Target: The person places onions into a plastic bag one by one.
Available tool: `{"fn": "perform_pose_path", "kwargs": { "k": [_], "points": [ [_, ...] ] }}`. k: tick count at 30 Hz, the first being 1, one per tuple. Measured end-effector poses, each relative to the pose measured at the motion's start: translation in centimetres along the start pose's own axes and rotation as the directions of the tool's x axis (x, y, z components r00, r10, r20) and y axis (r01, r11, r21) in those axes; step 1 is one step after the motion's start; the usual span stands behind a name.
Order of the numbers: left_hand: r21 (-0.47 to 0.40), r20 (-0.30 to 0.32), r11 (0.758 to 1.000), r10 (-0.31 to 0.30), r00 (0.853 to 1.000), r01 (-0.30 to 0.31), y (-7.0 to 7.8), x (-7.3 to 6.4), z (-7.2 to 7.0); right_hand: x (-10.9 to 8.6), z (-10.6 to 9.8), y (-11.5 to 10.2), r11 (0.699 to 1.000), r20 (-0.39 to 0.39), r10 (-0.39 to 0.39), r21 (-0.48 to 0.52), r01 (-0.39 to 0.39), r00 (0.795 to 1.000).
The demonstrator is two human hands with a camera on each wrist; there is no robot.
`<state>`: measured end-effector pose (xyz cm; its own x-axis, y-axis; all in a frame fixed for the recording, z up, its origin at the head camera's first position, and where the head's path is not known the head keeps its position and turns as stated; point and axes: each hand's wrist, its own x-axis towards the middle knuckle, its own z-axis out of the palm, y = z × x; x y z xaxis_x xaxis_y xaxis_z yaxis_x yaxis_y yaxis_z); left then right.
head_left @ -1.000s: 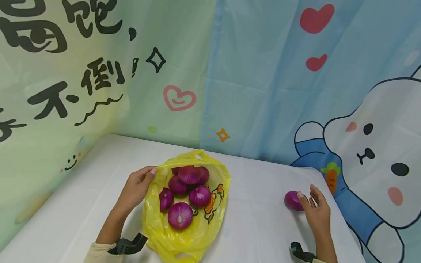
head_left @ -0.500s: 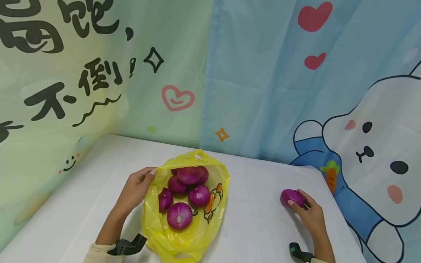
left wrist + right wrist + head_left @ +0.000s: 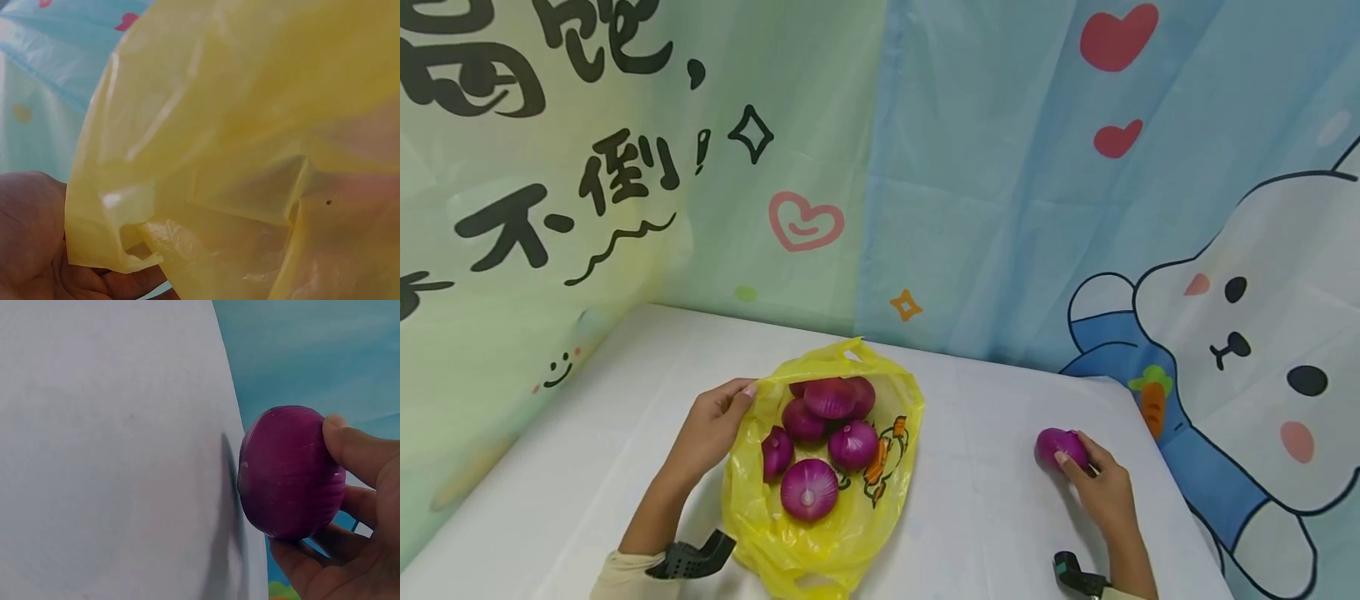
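A yellow plastic bag (image 3: 880,533) lies with its mouth spread on the table, several red onions (image 3: 808,490) inside it. At the bag's left edge my left hand (image 3: 711,425) pinches the plastic between thumb and fingers. The yellow film (image 3: 206,125) fills most of the left wrist view and covers part of that hand. Over to the right, my right hand (image 3: 1101,483) grips a single red onion (image 3: 1062,450), thumb on the near side and fingers round the far side. In the right wrist view this onion (image 3: 290,472) appears close by the white tabletop.
The table wears a white cover (image 3: 977,483). Behind it hangs a printed cloth backdrop (image 3: 970,208), with a cartoon bear (image 3: 1255,350) on the right side. A dark wrist camera (image 3: 692,560) sits on the left wrist and another (image 3: 1078,575) on the right.
My right hand, first beside the lone onion with fingers loosely bent, has closed round it and moved slightly left. My left hand keeps its hold on the bag's edge.
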<state>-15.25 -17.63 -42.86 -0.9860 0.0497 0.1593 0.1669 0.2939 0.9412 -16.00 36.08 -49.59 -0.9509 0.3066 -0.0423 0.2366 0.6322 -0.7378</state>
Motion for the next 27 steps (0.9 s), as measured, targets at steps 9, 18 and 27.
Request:
{"fn": "perform_pose_path", "kwargs": {
  "k": [9,18,27],
  "points": [
    [0.024,-0.007,0.999,-0.029,1.000,0.030,0.1,0.0,0.0,-0.7,-0.6,-1.5,0.998,0.028,-0.054,0.012,0.054,0.998],
    [0.002,-0.007,0.999,-0.039,0.999,0.039,-0.1,0.0,0.0,-0.6,-0.8,-2.6,0.973,0.041,-0.231,0.006,0.231,0.972],
    [-0.015,0.000,1.000,-0.015,1.000,0.015,0.1,-0.1,-0.1,-2.0,-1.2,-6.4,0.962,0.085,-0.266,0.094,0.258,0.960]
  ]
}}
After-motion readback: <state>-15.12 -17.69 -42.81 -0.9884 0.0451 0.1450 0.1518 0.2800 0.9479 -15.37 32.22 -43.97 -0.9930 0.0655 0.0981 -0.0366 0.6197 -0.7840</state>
